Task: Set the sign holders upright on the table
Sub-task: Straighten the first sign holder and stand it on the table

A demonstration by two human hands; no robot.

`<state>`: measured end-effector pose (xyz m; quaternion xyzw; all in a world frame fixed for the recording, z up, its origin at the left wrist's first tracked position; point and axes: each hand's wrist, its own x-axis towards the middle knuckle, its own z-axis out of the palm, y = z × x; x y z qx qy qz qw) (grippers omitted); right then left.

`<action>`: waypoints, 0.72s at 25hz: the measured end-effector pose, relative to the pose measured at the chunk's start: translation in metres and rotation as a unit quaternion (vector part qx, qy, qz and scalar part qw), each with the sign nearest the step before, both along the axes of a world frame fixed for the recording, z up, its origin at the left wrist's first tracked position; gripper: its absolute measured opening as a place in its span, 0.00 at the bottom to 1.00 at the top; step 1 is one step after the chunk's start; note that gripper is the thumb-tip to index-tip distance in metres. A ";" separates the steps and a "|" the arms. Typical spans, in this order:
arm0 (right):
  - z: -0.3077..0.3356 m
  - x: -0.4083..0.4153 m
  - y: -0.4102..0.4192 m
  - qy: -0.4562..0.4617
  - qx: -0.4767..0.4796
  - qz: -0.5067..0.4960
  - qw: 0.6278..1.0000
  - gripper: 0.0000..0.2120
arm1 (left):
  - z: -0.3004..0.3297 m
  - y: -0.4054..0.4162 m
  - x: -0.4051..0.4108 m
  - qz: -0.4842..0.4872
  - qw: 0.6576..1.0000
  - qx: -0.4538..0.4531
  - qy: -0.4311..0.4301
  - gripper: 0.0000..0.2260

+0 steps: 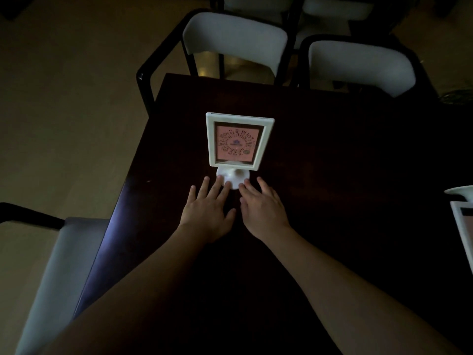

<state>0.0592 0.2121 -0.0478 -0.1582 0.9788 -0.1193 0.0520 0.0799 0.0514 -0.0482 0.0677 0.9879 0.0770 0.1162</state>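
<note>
**Inspector:** Edges and room around the sign holder?

**Assistant:** It stands upright on the dark table, well in from the table's left edge and short of its far edge. Bare tabletop lies on every side of it. Two white-backed chairs sit beyond the far edge. A second sign holder lies flat, far to its right, cut by the frame.

**Inspector:** Hands?

**Assistant:** Both reach forward, palms down, fingers spread and gripping nothing. The left hand and the right hand sit side by side, just nearer than the holder.

**Inspector:** Contact?

**Assistant:** Fingertips of both hands meet the round white base, left and right of the stem.
</note>
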 end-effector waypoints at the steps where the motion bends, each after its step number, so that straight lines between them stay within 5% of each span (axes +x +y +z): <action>1: -0.001 -0.002 0.001 0.001 0.000 0.001 1.000 0.23 | 0.001 0.000 -0.001 0.001 1.000 0.002 -0.001 0.34; 9: 0.016 0.011 0.006 -0.001 -0.027 -0.006 1.000 0.25 | 0.022 -0.003 0.013 0.017 0.999 0.032 0.013 0.37; 18: 0.118 0.116 0.059 0.042 -0.067 -0.109 0.991 0.29 | 0.119 0.000 0.085 0.007 0.985 0.134 0.109 0.37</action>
